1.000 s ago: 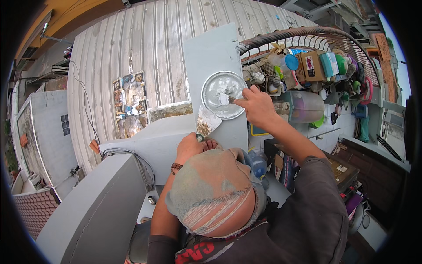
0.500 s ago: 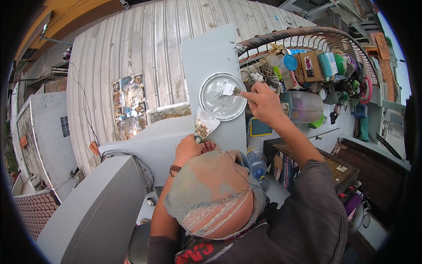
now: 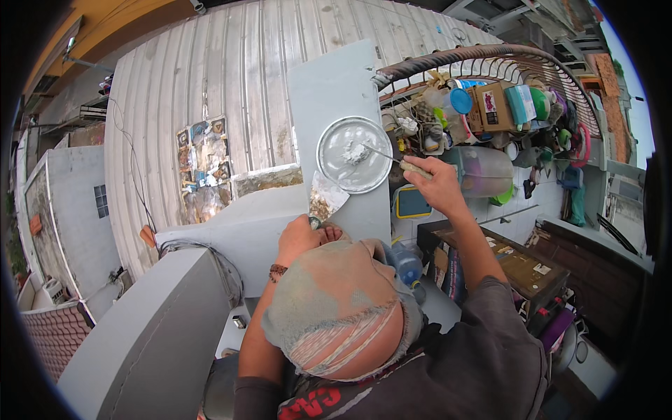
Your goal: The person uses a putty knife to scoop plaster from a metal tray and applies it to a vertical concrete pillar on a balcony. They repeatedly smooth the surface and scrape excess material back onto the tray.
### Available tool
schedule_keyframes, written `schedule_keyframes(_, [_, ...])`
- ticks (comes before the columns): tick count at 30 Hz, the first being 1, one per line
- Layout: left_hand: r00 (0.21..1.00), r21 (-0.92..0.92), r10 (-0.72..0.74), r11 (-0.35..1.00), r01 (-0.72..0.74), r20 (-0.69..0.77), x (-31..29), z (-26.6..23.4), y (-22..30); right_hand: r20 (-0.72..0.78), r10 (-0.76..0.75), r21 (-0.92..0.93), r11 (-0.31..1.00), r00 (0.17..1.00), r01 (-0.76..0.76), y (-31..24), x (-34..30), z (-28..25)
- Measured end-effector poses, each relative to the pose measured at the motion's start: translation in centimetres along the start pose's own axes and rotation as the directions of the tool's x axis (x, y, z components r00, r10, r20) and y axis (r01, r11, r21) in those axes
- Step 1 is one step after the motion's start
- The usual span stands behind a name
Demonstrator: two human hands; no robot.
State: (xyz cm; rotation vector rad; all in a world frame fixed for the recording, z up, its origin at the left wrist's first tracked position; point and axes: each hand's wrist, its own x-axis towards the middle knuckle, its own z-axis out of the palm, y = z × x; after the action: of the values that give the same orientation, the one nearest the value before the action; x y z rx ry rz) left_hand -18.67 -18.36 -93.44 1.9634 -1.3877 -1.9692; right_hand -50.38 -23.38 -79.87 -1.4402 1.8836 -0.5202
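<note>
Right hand (image 3: 439, 183) has drawn its thin knife (image 3: 381, 152) (stiff, light, gripped by the handle) back from the round lid (image 3: 354, 155) of soft white putty; left hand (image 3: 299, 236) clasps a scraper (image 3: 326, 199) below it.

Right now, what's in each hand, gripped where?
Right hand: small putty knife, by its handle, blade tip in the round pan. Left hand: wide scraper, by its handle.

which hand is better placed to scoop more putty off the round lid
Right. The right hand holds a thin knife whose tip is in the putty on the lid; the left hand holds a scraper below.
</note>
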Motion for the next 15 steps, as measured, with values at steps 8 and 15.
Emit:
schedule_keyframes(8, [0.999, -0.017, 0.002, 1.000, -0.002, -0.048, -0.1, -0.3, -0.3, 0.483, 0.522, 0.379, 0.599, 0.703, -0.705, 8.2, 4.2, -1.4])
schedule_keyframes(15, [1.000, -0.020, 0.013, 1.000, -0.014, -0.014, -0.1, -0.2, 0.0, 0.465, 0.430, 0.276, 0.761, 0.774, -0.588, 7.2, 7.3, -0.4])
